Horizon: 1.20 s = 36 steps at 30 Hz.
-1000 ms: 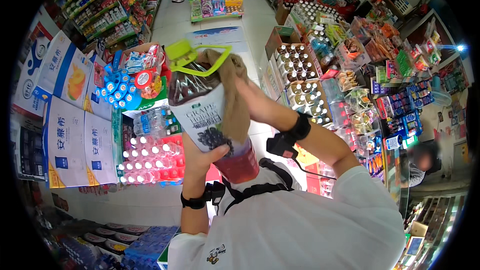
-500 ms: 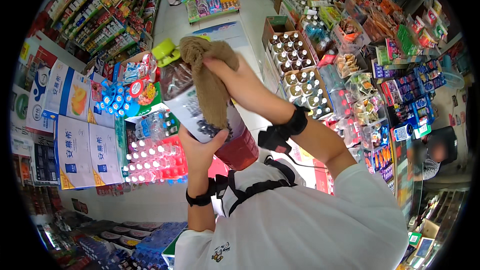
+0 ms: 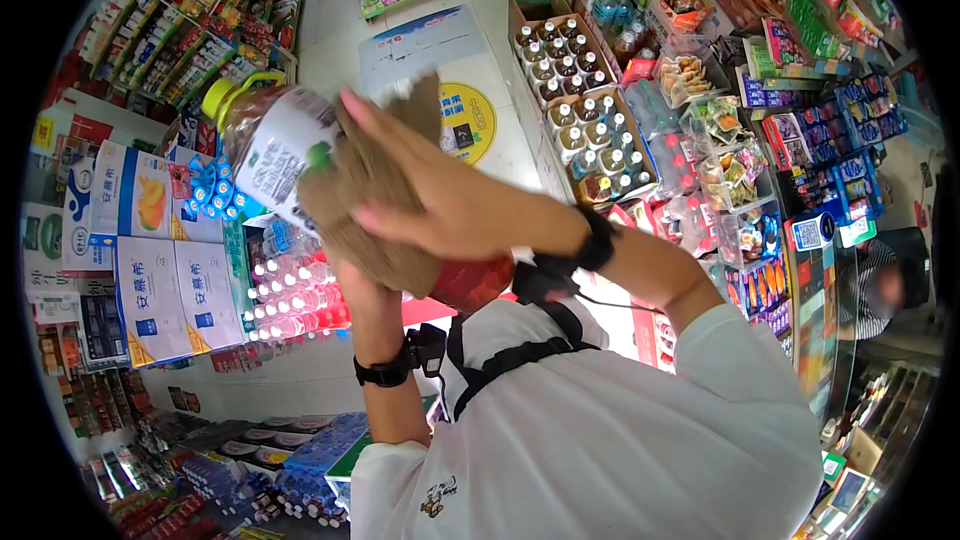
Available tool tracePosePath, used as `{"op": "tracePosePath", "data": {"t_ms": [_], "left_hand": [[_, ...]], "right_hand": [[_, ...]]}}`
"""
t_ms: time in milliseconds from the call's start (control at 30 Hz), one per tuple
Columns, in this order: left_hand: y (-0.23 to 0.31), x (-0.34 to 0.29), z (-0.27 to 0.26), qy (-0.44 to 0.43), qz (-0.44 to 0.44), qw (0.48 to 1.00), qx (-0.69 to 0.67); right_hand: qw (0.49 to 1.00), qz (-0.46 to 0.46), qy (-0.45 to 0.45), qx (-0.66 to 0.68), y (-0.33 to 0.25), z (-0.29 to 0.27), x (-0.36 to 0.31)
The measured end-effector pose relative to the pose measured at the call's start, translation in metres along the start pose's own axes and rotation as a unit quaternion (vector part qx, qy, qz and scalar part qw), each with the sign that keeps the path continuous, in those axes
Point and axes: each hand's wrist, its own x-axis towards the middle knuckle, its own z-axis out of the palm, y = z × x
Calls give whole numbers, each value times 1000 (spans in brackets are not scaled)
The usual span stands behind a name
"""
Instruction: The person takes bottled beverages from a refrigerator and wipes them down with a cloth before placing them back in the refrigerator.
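Observation:
A large plastic bottle [image 3: 283, 152] with a yellow-green handled cap, a white label and dark red liquid is tilted in front of my chest, its cap toward the upper left. My left hand [image 3: 362, 288] grips it from below; the cloth hides most of those fingers. A brown cloth [image 3: 338, 198] lies draped over the bottle's middle. My right hand [image 3: 440, 185] presses that cloth against the bottle, its fingers long and slightly blurred, with folds of cloth between and under them.
White-and-blue cartons [image 3: 165, 285] stand at the left beside packs of pink-capped bottles [image 3: 295, 300]. To the right are boxes of dark drink bottles [image 3: 565, 60] and a counter crowded with snacks. A person [image 3: 880, 285] sits at the far right. Stocked shelves [image 3: 180, 25] rise at the upper left.
The bottle has tipped further left, its cap swinging left and its label turning. My right hand and the cloth have slid from near the cap down onto the bottle's middle.

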Motion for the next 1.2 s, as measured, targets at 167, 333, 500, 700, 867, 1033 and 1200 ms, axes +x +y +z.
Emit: {"op": "tracePosePath", "data": {"t_ms": [167, 333, 500, 700, 867, 1033, 1200], "left_hand": [[15, -11, 28, -52, -72, 995, -37], [2, -1, 23, 15, -81, 996, 15], [17, 7, 0, -4, -92, 995, -45], [14, 35, -64, -107, -87, 988, -66], [34, 48, -100, -90, -130, 987, 32], [57, 98, -101, -337, -94, 936, -30], [70, 133, -77, -552, -24, 824, -129]], "right_hand": [[984, -25, -22, -174, -11, 2, -49], [996, 60, -30, -60, -5, -14, -16], [982, 38, -7, -184, -13, 16, -56], [973, 210, -1, 95, -8, 29, -26], [814, 269, -158, 489, 44, 53, -29], [797, 282, -98, 525, 0, 89, 3], [884, 234, -34, 403, 0, 106, 20]]}}
